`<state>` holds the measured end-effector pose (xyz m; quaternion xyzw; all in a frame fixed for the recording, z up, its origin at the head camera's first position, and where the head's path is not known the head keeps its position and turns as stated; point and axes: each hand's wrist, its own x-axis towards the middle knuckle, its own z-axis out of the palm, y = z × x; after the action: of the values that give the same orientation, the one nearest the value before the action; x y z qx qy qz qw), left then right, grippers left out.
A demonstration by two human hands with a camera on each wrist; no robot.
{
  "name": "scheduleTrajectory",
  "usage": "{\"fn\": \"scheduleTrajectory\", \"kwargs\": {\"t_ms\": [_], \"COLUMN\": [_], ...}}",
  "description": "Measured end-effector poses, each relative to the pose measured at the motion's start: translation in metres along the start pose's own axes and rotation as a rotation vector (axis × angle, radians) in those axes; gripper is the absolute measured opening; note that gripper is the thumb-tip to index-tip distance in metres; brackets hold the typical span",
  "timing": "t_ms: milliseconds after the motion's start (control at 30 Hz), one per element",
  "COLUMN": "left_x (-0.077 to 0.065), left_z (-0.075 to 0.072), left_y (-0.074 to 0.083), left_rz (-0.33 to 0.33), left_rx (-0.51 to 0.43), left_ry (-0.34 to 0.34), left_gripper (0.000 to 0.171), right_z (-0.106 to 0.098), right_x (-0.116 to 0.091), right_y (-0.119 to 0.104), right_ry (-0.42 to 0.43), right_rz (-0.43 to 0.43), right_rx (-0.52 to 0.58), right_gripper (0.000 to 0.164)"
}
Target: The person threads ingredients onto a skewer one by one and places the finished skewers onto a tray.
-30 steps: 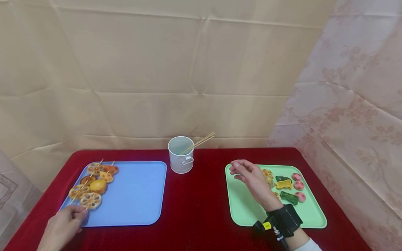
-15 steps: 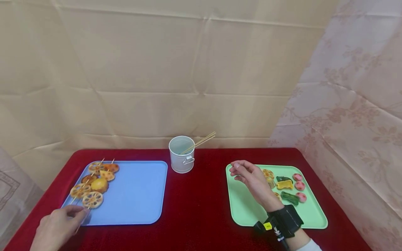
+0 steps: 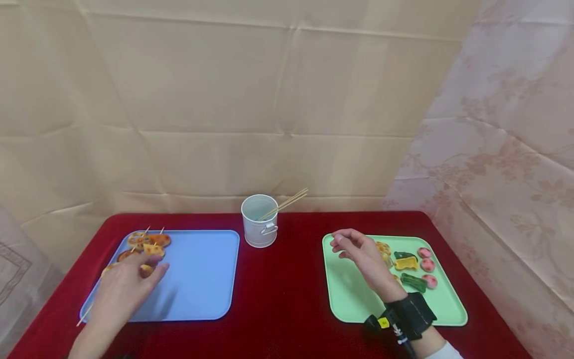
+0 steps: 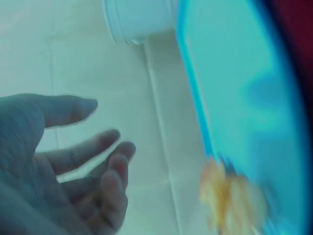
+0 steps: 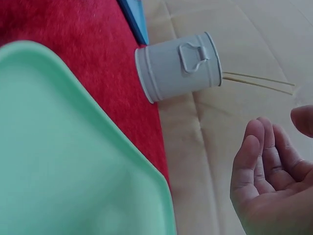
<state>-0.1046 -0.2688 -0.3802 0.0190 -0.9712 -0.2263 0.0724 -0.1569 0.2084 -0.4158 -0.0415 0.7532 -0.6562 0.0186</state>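
My left hand (image 3: 123, 286) hovers over the left part of the blue tray (image 3: 202, 279), thumb and fingers apart with nothing between them. Under and beyond it lie skewers with lotus root slices (image 3: 136, 240), an orange-brown piece (image 3: 160, 240) and a yellow piece (image 3: 154, 250); the hand hides the nearer pieces. A bare skewer end (image 3: 85, 315) sticks out past the tray's near left corner. In the left wrist view the food is blurred. My right hand (image 3: 365, 259), fingers loosely bent and holding nothing, is above the green tray (image 3: 347, 299).
A small white metal bucket (image 3: 259, 233) stands at the back between the trays, with a few thin sticks (image 3: 293, 199) leaning out. On the green tray lie a yellow pepper piece (image 3: 405, 264), green pieces (image 3: 413, 282), pink rounds (image 3: 427, 265) and a lotus slice (image 3: 382, 247).
My left hand has let go of the skewer at the tray's near left corner, then risen and moved right and forward over the tray. The right hand has hardly moved.
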Motion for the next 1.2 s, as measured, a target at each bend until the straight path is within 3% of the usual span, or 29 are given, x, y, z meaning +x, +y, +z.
{"fn": "scheduleTrajectory", "kwargs": {"t_ms": [67,200,367,533,733,967,1200], "left_x": [0.005,0.014,0.021,0.025,0.025,0.023,0.024], "left_z": [0.007,0.022,0.045,0.066,0.083,0.094,0.098], "left_y": [0.015,0.046,0.075,0.096,0.109,0.116,0.117], "left_rz": [0.087,0.177,0.229,0.233,0.254,0.264,0.239], "left_rx": [-0.033,-0.109,-0.178,-0.265,-0.354,-0.404,-0.425], "left_ry": [0.012,-0.029,-0.060,-0.087,-0.050,-0.050,-0.063], "left_gripper": [0.036,0.028,0.024,0.022,0.017,0.016,0.017], "right_z": [0.002,0.010,0.022,0.035,0.051,0.067,0.066], "right_x": [0.001,0.006,0.018,0.034,0.051,0.063,0.057], "right_y": [-0.003,-0.010,-0.020,-0.035,-0.054,-0.063,-0.070], "right_ry": [0.021,0.051,0.100,0.188,0.232,0.283,0.326], "right_rz": [-0.035,-0.126,-0.210,-0.290,-0.407,-0.425,-0.456], "right_rx": [-0.065,-0.182,-0.320,-0.449,-0.498,-0.518,-0.490], "right_gripper": [0.031,0.026,0.021,0.020,0.022,0.020,0.017]}}
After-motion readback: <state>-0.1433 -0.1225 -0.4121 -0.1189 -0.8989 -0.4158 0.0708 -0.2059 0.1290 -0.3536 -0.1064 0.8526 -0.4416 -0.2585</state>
